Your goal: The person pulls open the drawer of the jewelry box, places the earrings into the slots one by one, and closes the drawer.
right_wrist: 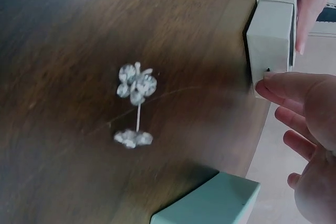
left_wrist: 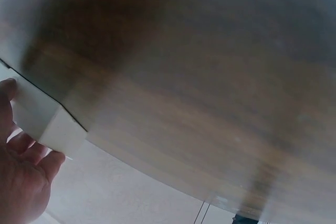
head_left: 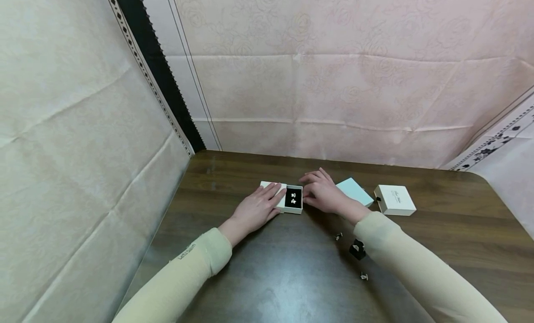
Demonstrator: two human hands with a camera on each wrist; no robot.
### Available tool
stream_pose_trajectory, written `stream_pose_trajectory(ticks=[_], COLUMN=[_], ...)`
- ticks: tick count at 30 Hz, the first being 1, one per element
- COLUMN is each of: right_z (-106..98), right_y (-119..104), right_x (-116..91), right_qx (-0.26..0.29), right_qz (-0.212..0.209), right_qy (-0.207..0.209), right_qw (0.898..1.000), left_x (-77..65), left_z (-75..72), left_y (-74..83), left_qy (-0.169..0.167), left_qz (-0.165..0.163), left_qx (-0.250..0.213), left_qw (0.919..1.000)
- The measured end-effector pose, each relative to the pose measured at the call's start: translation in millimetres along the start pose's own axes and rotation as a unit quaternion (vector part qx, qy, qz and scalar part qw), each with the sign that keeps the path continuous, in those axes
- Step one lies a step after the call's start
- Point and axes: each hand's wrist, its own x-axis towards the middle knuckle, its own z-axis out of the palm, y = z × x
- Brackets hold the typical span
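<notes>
A small white jewelry box (head_left: 282, 209) stands partly slid out, and its drawer shows a black insert (head_left: 289, 200) with a pair of silver earrings (head_left: 294, 198). My left hand (head_left: 256, 208) lies over the white sleeve; in the left wrist view its thumb and fingers grip opposite sides. At the drawer's right end is my right hand (head_left: 323, 193). The right wrist view shows its thumb and forefinger (right_wrist: 294, 85) pinching beside a small black tab (right_wrist: 268, 70) on the drawer (right_wrist: 270, 30).
Right of the hands lie a teal box (head_left: 354, 192) and a closed white box (head_left: 395, 200). Nearer me are a loose earring (head_left: 338, 236) with sparkling clusters, a black insert (head_left: 357, 250) partly behind the right sleeve, and another loose earring (head_left: 364, 276). Patterned cloth hangs behind the wooden table (head_left: 258, 276).
</notes>
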Motion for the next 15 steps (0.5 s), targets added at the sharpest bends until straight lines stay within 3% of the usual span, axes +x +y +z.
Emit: stream_pose_trajectory(ticks=[15], right_z=[6.5], right_y=[-2.4], right_x=[6.0], right_qx=[0.004], right_qz=[-0.008], right_qy=[0.015], right_qw=[1.0], left_x=[0.1], left_z=[-1.0], left_y=[-0.1], left_qy=[-0.006], left_qz=[0.001], left_qx=[0.0], left_qw=[1.0])
